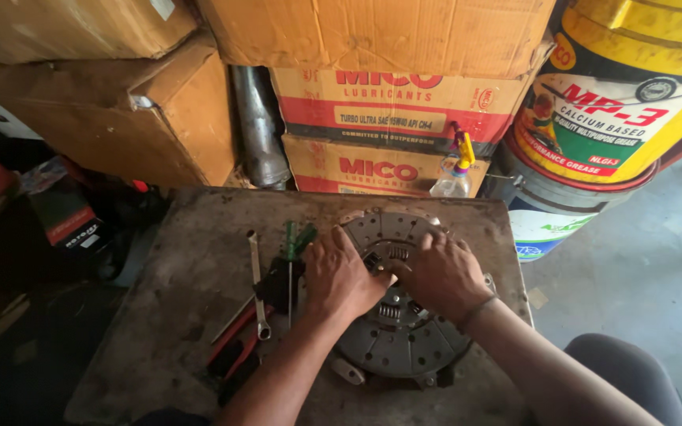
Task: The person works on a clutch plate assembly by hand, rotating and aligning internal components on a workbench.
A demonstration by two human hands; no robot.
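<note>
Two bare hands, the left hand (341, 276) and the right hand (440, 276), rest on one round clutch disc (400, 339). Just left of the left hand lie one spanner (257, 284), one green-handled screwdriver (290, 241) and one pair of red-handled pliers (234, 339). Beyond the hands stand one spray bottle (455, 173), five cardboard boxes (388, 102) and two drums (617, 95).
</note>
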